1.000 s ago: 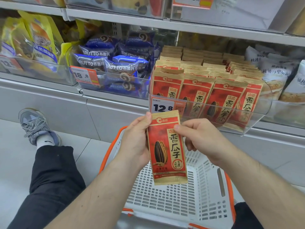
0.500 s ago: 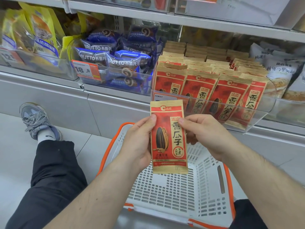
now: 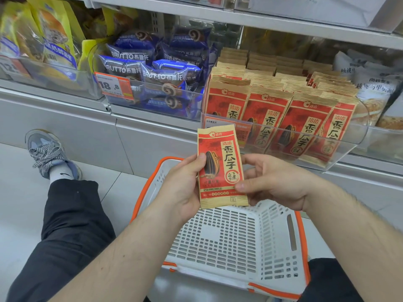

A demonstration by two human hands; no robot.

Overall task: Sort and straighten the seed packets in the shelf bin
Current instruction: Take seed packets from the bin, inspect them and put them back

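Nearest the camera, a white basket point(image 3: 231, 243) with an orange rim sits on the floor between the person's knees, directly under the hands; it appears placed there as a catch point and holding area within arm's reach of the shelf.

Above the basket, both hands hold a single seed packet point(image 3: 221, 166) upright, printed face toward the camera. The left hand point(image 3: 185, 186) grips the packet's left edge, thumb lying on the front over the seed picture and palm behind it; the right hand point(image 3: 268, 182) pinches the lower right edge, thumb on the front and fingers curled behind. Neither hand holds anything else. Gripping both long edges keeps the packet flat and readable; this suggests it is being checked for face and orientation before it is slotted in.

Just beyond the packet's top edge stands the clear bin point(image 3: 340, 147) on the shelf; a price label point(image 3: 226, 125) on its front wall is partly hidden by the held packet. The packets in the bin point(image 3: 270, 114) stand in several rows, faces forward, the front ones leaning slightly to the right; the rightmost row looks the least even.

Farther left, blue cake packs point(image 3: 152, 73) fill a neighbouring bin; yellow bags point(image 3: 54, 38) lie beyond those.
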